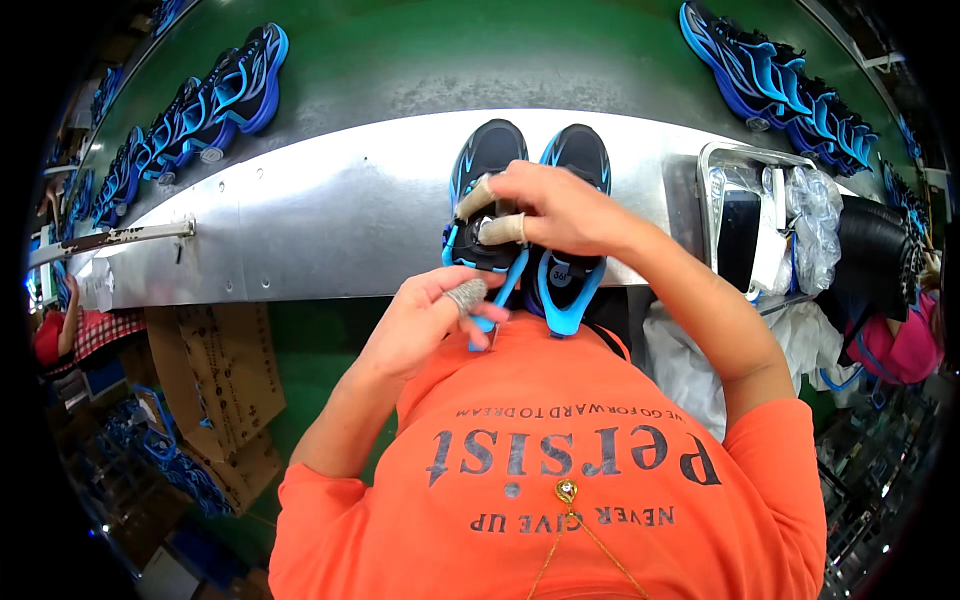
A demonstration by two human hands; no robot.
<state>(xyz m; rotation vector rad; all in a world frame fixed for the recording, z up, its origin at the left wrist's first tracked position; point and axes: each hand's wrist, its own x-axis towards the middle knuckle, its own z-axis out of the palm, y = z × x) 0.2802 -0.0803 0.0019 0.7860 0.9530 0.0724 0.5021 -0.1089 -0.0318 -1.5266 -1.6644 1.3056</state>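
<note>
Two black sneakers with bright blue trim stand side by side on the metal bench, toes pointing away from me. Over the lacing of the left sneaker [490,147], my right hand [560,210] bends its thumb and forefinger, both in beige finger covers, into a pinch. What lies between those fingertips is too small to make out. Around the blue heel and collar of the same shoe curls my left hand [430,315], one finger wrapped in grey tape. The right sneaker [578,148], with a round pale sticker on its insole, is untouched.
Rows of matching sneakers stand at the far left [215,95] and far right [770,75] on a green surface. A metal tray [708,200] at right holds a dark phone-like slab and clear plastic bags. Cardboard boxes [240,370] stand below left; a metal bar [125,238] juts over the bench.
</note>
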